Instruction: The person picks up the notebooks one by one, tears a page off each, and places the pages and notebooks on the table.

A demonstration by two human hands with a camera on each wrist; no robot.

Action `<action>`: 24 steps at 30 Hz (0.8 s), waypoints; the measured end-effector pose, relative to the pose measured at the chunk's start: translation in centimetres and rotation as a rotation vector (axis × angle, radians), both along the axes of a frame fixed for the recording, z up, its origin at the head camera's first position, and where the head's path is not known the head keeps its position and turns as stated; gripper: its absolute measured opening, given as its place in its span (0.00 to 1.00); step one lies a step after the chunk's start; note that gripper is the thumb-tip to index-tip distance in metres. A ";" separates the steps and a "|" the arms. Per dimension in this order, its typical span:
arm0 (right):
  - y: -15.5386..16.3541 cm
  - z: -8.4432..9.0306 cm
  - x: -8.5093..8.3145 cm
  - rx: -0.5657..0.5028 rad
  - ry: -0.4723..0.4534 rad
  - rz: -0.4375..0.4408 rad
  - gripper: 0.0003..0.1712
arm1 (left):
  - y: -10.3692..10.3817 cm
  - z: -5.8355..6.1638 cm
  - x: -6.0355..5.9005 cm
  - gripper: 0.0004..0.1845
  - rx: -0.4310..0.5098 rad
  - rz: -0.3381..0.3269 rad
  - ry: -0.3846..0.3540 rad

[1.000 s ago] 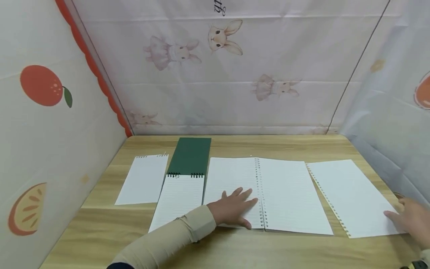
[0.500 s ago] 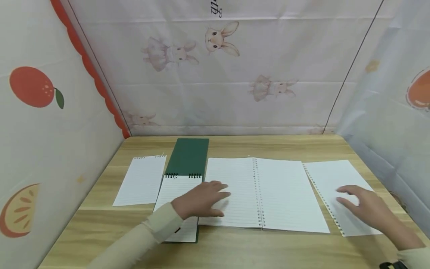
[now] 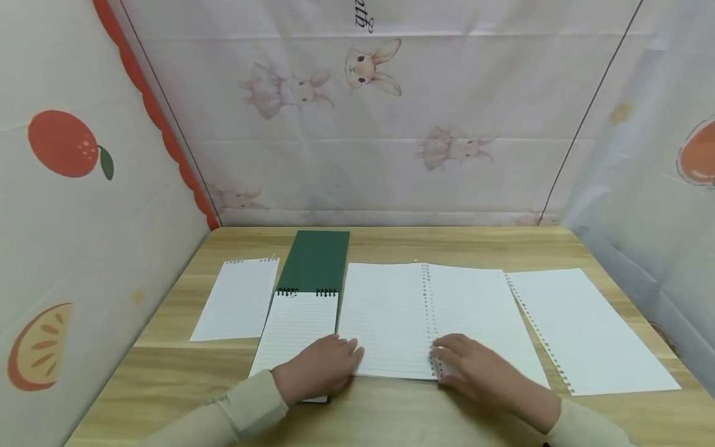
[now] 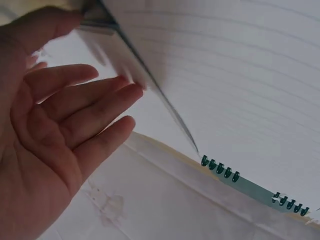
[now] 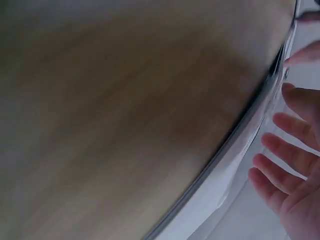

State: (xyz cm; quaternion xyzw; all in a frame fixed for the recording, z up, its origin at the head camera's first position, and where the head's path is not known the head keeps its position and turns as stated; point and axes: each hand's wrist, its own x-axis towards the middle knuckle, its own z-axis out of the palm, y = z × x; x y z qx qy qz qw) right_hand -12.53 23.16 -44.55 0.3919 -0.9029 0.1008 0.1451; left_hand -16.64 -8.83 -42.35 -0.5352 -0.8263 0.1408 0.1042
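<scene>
On the far backdrop (image 3: 391, 124), printed with pale rabbits, only a cut-off fragment of dark script was seen at the top edge and could not be read. At the far left of the wooden table (image 3: 167, 385) a loose lined sheet (image 3: 237, 299) with a torn perforated top was laid flat. Just right of it a small green-covered notepad (image 3: 304, 323) with a black top spiral was spread open, its cover flipped to the far side. The left hand (image 3: 321, 369) was rested with relaxed, nearly straight fingers at the near left corner of the large spiral notebook (image 3: 391, 316), beside the notepad's near edge; nothing was gripped. The notebook was lying open, its ruled pages flat. The right hand (image 3: 475, 372) was laid flat across the near end of the wire binding, fingers extended, nothing clasped. At the right a large loose sheet (image 3: 592, 329) with a punched edge was lying slightly askew.
</scene>
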 end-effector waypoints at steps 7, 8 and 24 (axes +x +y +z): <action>-3.7 1.0 1.0 0.164 -0.034 0.030 0.24 | 0.8 -0.8 0.4 0.10 -0.097 -0.043 0.194; -4.1 1.2 0.9 0.173 -0.058 0.018 0.20 | 0.9 -0.8 0.4 0.09 -0.100 -0.060 0.231; -7.1 0.9 0.9 0.142 0.232 -0.196 0.21 | 1.8 3.0 -0.9 0.15 0.316 -0.213 0.387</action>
